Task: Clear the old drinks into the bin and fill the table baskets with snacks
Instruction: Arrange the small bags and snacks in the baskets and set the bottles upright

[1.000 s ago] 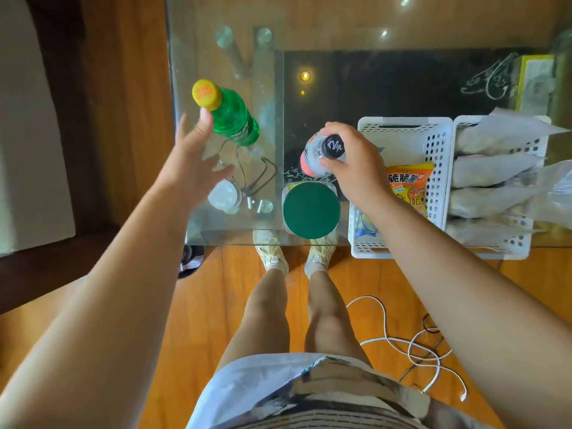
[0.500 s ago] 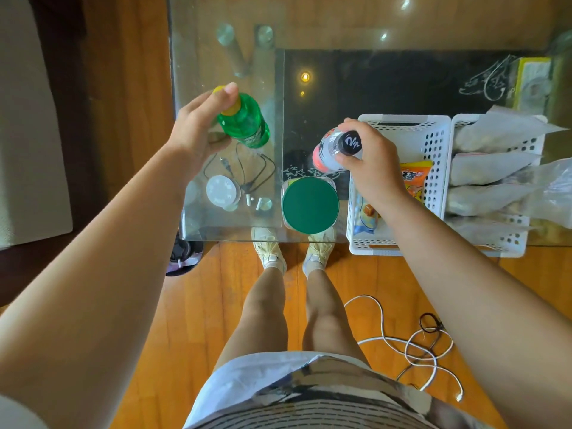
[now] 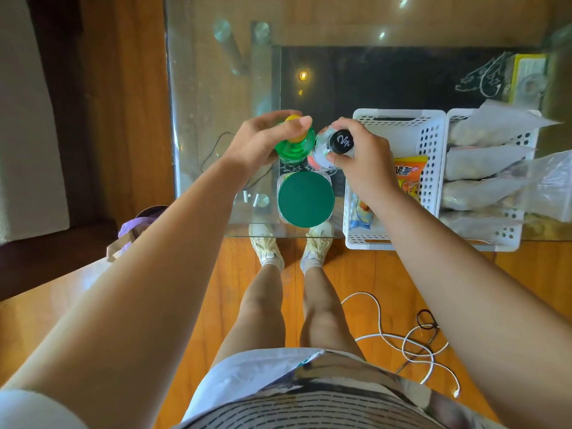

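Holding two drink bottles side by side over the glass table

The green plastic bottle with a yellow cap [image 3: 294,148] sat under the left hand [image 3: 263,144], whose fingers curled over its cap and neck. Just beside it, touching or nearly so, the clear bottle with a black cap and pink-white label [image 3: 328,148] was gripped at its neck by the right hand [image 3: 362,162]. Both bottles were above the glass tabletop [image 3: 201,103], nearer the person than the dark panel beneath it. Directly below them stood a clear jar with a round green lid [image 3: 305,199]. To the right lay a white perforated plastic basket [image 3: 430,140] holding an orange snack packet [image 3: 408,174], and beside it a second white basket [image 3: 510,239] filled with clear bagged snacks [image 3: 483,161].
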The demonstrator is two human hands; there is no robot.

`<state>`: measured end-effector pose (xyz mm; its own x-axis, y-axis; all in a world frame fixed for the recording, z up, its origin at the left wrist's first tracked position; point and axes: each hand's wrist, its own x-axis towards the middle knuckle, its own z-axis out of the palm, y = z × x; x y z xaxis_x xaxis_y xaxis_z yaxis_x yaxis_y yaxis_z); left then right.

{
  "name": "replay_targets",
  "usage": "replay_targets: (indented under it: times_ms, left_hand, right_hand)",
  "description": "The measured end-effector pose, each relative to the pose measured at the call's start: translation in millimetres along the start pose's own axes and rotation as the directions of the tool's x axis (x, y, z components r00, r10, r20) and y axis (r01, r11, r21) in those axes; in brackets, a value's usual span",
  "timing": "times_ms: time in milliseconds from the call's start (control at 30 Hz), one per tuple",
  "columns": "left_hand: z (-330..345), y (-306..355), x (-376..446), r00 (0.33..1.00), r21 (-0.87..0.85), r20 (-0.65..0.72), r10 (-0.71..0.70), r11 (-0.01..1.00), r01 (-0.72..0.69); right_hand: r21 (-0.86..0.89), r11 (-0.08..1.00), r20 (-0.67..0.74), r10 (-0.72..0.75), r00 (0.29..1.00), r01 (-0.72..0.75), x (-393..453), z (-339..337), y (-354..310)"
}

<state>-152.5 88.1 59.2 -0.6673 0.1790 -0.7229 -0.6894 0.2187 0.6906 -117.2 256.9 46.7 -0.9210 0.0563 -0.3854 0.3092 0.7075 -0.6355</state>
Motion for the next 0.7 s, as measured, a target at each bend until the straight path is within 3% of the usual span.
replay_targets:
  times_ms: [300, 400, 467, 533, 600, 700]
  left_hand:
    - [2.8, -0.9, -4.5, 0.998, -0.011, 0.044, -0.054, 0.998, 0.054]
    - [-0.1, -19.2, -6.7, 0.996, -0.174, 0.083, -0.044, 0.983, 0.058]
    - [3.9, -39.1, -9.4, 0.992, -0.213, 0.008, -0.126, 0.969, 0.125]
    - [12.7, -62.7, -12.5, 0.953, -0.084, -0.057, -0.297, 0.953, 0.292]
    - [22.4, -82.0, -14.9, 0.91, -0.017, -0.018, -0.414, 0.91, 0.414]
    - [31.7, -91.3, -12.7, 0.908, -0.187, 0.045, -0.415, 0.89, 0.416]
  right_hand:
    - [0.004, 1.0, 0.037, -0.008, 0.999, 0.007, 1.2, -1.5, 3.5]
    - [0.025, 1.0, 0.055, -0.013, 0.998, 0.011, 1.5, -2.0, 6.2]
    - [0.033, 0.999, 0.06, -0.021, 0.998, 0.019, 2.5, -2.1, 8.1]
    - [0.031, 0.999, 0.059, -0.025, 0.998, 0.023, 4.1, -2.4, 9.7]
    - [0.032, 0.999, 0.06, -0.027, 0.998, 0.025, 5.5, -3.0, 11.1]
    - [0.03, 0.999, 0.066, -0.041, 0.997, 0.039, 7.3, -4.4, 12.4]
